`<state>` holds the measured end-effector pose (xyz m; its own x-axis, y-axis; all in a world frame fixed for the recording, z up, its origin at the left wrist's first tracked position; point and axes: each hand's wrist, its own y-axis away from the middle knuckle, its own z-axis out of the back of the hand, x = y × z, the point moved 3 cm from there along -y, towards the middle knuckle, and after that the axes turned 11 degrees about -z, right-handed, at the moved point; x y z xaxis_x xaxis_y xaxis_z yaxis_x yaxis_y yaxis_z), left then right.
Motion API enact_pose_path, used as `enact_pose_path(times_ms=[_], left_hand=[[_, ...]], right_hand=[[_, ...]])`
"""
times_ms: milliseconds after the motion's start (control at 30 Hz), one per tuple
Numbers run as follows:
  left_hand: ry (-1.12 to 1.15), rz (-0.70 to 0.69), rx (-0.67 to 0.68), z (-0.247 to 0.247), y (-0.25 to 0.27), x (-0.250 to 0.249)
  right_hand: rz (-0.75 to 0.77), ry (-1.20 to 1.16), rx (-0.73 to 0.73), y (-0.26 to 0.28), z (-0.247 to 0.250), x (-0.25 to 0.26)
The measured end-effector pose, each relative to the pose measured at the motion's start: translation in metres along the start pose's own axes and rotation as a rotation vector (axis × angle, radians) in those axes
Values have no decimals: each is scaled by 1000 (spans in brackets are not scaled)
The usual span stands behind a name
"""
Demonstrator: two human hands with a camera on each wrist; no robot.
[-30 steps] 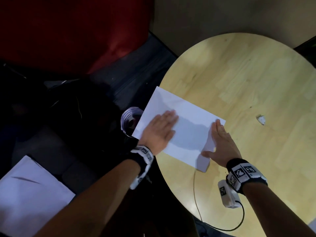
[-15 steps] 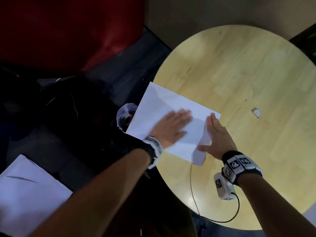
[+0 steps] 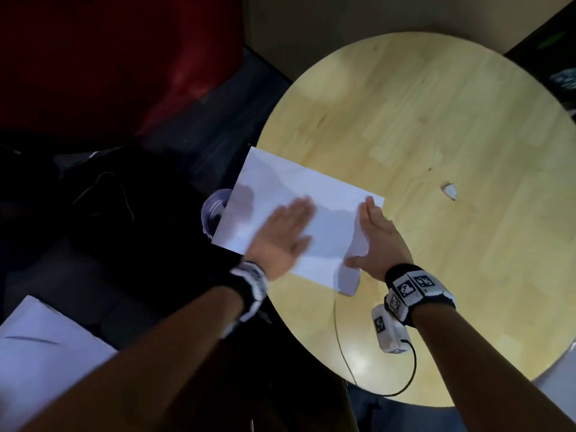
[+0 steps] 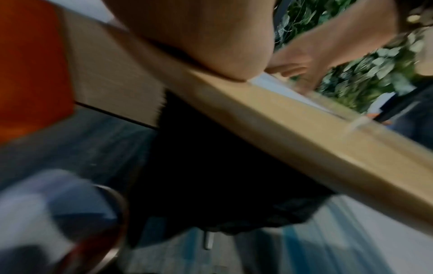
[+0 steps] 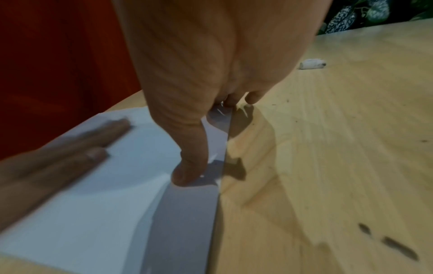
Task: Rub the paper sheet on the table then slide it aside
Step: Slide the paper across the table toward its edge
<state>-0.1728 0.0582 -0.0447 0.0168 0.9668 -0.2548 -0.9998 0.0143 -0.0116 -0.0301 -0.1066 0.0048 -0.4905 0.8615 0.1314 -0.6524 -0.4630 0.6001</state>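
Observation:
A white paper sheet lies on the round wooden table, its left part hanging over the table's left edge. My left hand lies flat on the sheet, fingers straight and blurred with motion. My right hand rests flat along the sheet's right edge, thumb spread onto the paper. In the right wrist view the right thumb presses the paper sheet near its edge, and the left hand's fingers lie on it. The left wrist view shows the table's edge from below.
A small white scrap lies on the table to the right of the sheet. A white device with a black cable hangs under my right wrist. A shiny round object and another white sheet are below the table's left side.
My left hand has swept back to the left across the sheet after reaching toward the right hand. The right hand and the paper have stayed about where they were.

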Motion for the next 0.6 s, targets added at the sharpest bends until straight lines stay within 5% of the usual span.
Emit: enact_pose_path(times_ms=[100,167,233,300,367,467,600], left_hand=[[-11,281,-58,24,11,80],[77,401,-133,36,-9,82],[111,272,-158,27,-47,35],[203,27,-73,9,-76,-32],[205,-67,26,-4,-88,-61],[105,-34,-63,1,-87,-4],[-1,307,-106,27,-61,98]], right_hand=[[-5,-24,-4,-1,0,3],[-13,-21,-1,0,0,4],[-16,-11,-1,0,2,7],[-19,-34,-18,2,5,8],[-8,-79,-43,2,6,6],[-8,-143,-16,2,4,2],[-49,-280,-3,1,4,1]])
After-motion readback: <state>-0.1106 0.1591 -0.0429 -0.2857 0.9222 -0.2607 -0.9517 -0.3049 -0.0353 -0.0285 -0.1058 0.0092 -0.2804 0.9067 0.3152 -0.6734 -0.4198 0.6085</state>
